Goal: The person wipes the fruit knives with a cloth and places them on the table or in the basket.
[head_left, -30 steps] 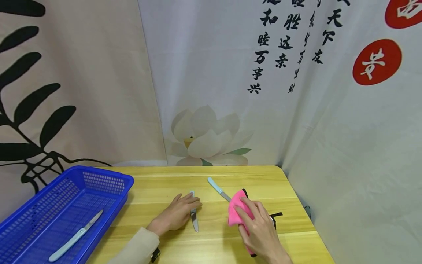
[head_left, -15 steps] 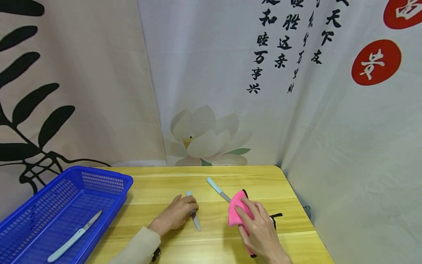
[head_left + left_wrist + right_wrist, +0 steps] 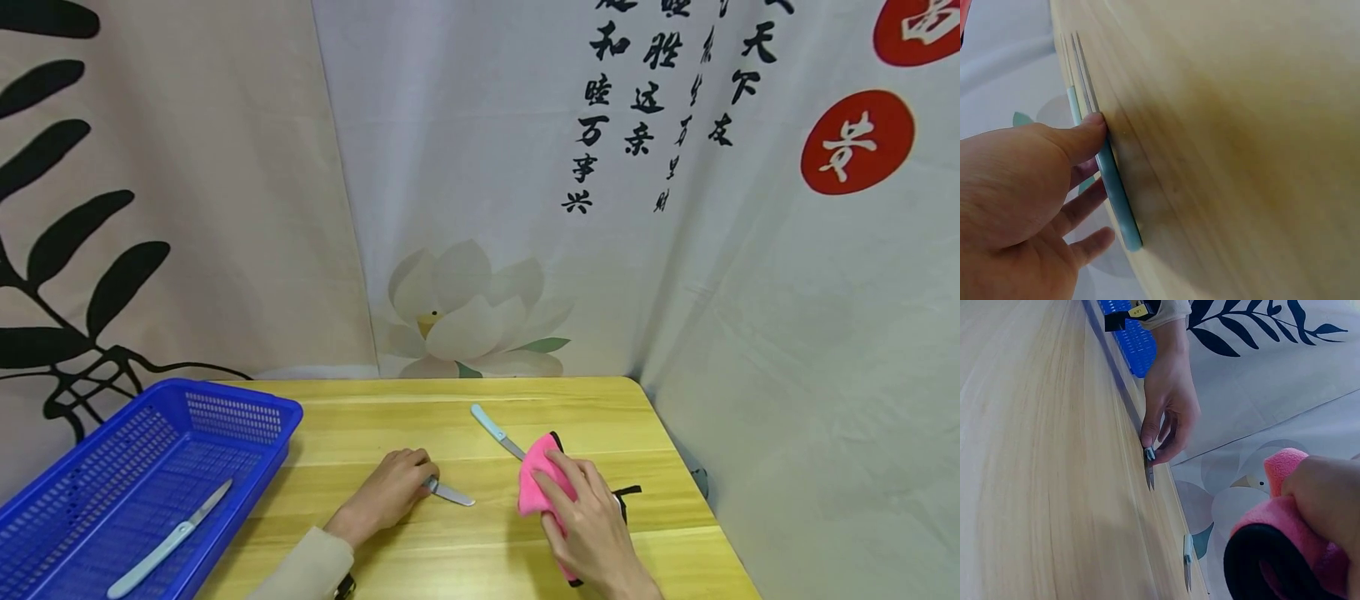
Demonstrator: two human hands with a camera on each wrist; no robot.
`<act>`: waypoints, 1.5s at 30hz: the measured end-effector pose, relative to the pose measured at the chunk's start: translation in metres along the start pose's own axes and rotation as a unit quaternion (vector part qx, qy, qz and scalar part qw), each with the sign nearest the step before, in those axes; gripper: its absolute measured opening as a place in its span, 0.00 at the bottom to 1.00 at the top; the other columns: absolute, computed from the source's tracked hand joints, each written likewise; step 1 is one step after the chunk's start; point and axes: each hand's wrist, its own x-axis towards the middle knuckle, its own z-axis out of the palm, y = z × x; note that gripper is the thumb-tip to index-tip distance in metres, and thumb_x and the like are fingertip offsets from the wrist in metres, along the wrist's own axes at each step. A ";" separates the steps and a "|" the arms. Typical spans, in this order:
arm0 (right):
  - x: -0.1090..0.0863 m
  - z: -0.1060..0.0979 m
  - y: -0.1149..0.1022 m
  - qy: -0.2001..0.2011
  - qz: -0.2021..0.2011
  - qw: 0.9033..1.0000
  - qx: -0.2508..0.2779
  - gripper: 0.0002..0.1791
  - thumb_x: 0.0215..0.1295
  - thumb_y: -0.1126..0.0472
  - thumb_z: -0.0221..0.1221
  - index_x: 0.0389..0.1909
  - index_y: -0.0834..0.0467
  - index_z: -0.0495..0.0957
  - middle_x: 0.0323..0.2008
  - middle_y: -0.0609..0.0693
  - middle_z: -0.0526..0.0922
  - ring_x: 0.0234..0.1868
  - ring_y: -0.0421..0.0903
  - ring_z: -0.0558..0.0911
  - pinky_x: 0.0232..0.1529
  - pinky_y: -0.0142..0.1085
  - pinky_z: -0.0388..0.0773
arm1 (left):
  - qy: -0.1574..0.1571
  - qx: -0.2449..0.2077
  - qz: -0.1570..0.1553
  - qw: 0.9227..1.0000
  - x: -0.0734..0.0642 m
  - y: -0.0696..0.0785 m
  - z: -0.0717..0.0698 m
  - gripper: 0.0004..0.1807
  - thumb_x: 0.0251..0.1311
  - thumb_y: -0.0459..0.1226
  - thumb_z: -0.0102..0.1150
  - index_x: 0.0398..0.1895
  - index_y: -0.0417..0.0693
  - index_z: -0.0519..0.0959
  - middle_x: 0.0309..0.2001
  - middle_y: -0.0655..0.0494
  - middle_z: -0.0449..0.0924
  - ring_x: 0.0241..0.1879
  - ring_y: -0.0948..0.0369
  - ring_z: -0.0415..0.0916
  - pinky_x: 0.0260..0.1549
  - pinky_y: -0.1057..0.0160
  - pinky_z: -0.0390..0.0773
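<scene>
My left hand [image 3: 390, 492] pinches a small knife with a pale blue handle [image 3: 1118, 194], thumb and fingers at the blade end of the handle. Its blade [image 3: 452, 495] points right, low over the table. My right hand [image 3: 596, 525] grips a bunched pink cloth [image 3: 536, 479] with black edging, which stands out folded in the right wrist view. A second blue-handled knife [image 3: 491, 423] lies just beyond the cloth, its blade tip hidden behind it. A third knife [image 3: 171, 542] lies inside the blue basket [image 3: 232, 388].
The basket takes up the left side of the yellow wooden table [image 3: 360, 417]. Behind the table hangs a printed fabric backdrop [image 3: 480, 208] with a flower and dark writing. The table's right edge slants down past my right hand.
My left hand has closed its fingers on the knife handle and drawn it a little left and nearer, swinging the blade round to point right. The right hand and cloth have stayed put.
</scene>
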 end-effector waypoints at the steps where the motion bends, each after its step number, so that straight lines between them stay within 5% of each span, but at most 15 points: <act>1: 0.000 0.000 0.000 0.000 0.000 1.000 -0.001 0.27 0.53 0.64 0.65 0.58 0.55 0.91 0.66 0.61 0.88 0.52 0.53 0.84 0.47 0.47 0.88 | 0.001 -0.001 -0.001 1.000 -0.002 0.000 0.000 0.07 0.69 0.36 0.78 0.46 0.52 0.90 0.46 0.58 0.87 0.47 0.56 0.83 0.56 0.45 0.87; 10: 0.001 0.002 -0.002 0.000 0.001 1.000 -0.001 0.27 0.53 0.63 0.66 0.58 0.55 0.91 0.66 0.61 0.88 0.52 0.53 0.84 0.46 0.47 0.88 | -0.013 0.005 -0.035 0.999 -0.016 -0.001 -0.002 0.05 0.73 0.39 0.74 0.48 0.54 0.88 0.46 0.60 0.86 0.46 0.58 0.83 0.51 0.46 0.87; 18: 0.002 0.003 -0.004 0.010 -0.007 1.000 0.003 0.28 0.52 0.64 0.66 0.57 0.55 0.91 0.66 0.61 0.88 0.52 0.53 0.84 0.45 0.46 0.88 | 0.067 -0.018 -0.016 0.997 -0.030 0.001 -0.014 0.08 0.71 0.36 0.76 0.49 0.48 0.88 0.45 0.58 0.86 0.39 0.62 0.86 0.39 0.61 0.88; 23: 0.005 0.004 -0.006 0.002 -0.003 1.000 0.011 0.28 0.53 0.63 0.67 0.59 0.55 0.91 0.67 0.61 0.87 0.54 0.54 0.84 0.48 0.48 0.88 | 0.093 -0.039 -0.048 0.994 -0.037 0.008 -0.025 0.08 0.72 0.36 0.75 0.51 0.49 0.89 0.47 0.59 0.86 0.40 0.66 0.83 0.40 0.63 0.86; 31: 0.017 0.007 -0.016 0.028 -0.021 0.999 0.025 0.31 0.49 0.66 0.68 0.59 0.54 0.90 0.67 0.60 0.87 0.54 0.53 0.84 0.44 0.48 0.89 | 0.139 -0.013 -0.087 0.986 -0.043 0.029 -0.046 0.08 0.72 0.38 0.77 0.48 0.53 0.88 0.45 0.63 0.84 0.38 0.70 0.75 0.38 0.67 0.79; 45: 0.055 0.007 -0.042 0.063 -0.049 0.995 0.053 0.30 0.50 0.66 0.66 0.59 0.53 0.90 0.67 0.59 0.87 0.55 0.55 0.83 0.41 0.47 0.89 | 0.227 0.010 -0.014 0.974 -0.042 0.057 -0.070 0.14 0.64 0.36 0.83 0.49 0.49 0.87 0.46 0.60 0.84 0.37 0.70 0.78 0.34 0.70 0.82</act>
